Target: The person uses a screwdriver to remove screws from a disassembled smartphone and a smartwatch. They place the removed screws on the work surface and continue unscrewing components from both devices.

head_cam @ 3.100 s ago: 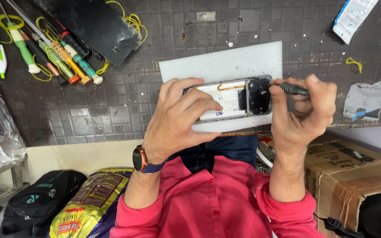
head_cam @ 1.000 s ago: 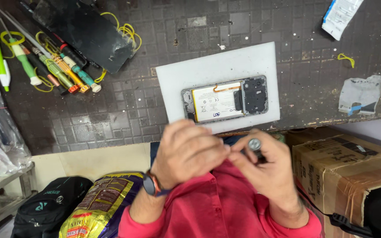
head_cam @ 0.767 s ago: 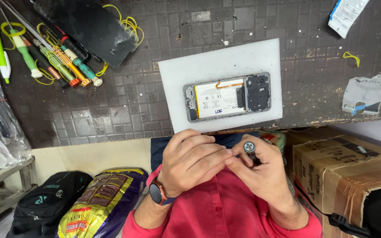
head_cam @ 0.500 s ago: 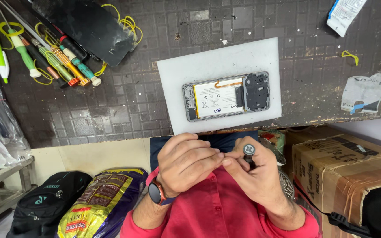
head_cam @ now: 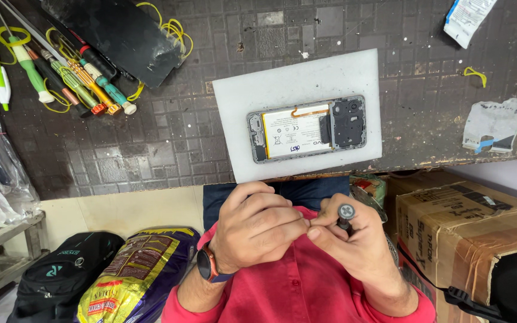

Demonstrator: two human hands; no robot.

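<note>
Change: both hands pulled back off the phone (head_cam: 307,127) since three seconds ago, now held together close to the chest, below the bench edge; almost no shift over the last half second.
Meaning: work moved from the phone to the tool; probably a tiny part being handled at the tip, too small to tell.
Left hand (head_cam: 257,226): fingers curled narrow, tips pinched at the meeting point with the right hand; nothing visible between them.
Right hand (head_cam: 354,245): closed around a screwdriver (head_cam: 345,213), round cap end facing the camera, thumb and forefinger meeting the left fingertips.
Phone: lying untouched on a white pad (head_cam: 282,84) on the dark mat (head_cam: 151,149), well apart from both hands.
Look: back cover off, white battery in the middle, dark board cover at the right end, orange strip along the top edge.
Nearby: row of coloured screwdrivers (head_cam: 73,78) at upper left.
</note>
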